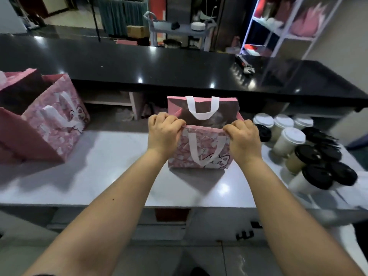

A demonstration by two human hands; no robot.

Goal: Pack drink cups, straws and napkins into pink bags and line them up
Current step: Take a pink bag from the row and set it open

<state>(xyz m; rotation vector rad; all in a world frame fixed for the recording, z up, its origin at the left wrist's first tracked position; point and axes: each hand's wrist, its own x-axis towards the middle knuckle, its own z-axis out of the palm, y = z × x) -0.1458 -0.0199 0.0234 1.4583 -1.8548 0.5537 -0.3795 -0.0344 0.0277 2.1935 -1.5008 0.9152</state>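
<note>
Pink bag (199,156) stands upright mid-front on the white counter (99,176), mouth open. Left hand (164,134) pinches the near rim at its left corner, fingers curled over the edge. Right hand (244,138) grips the same rim at the right corner. 2 white handles: near handle (192,148) hangs down the printed front, far handle (202,115) hangs against the back panel. Can't tell what's inside the bag. Drink cups (288,140), white and black lids, cluster just right of the bag on the counter. More pink bags (53,120) stand well left. Black upper counter (159,66) runs behind.
</note>
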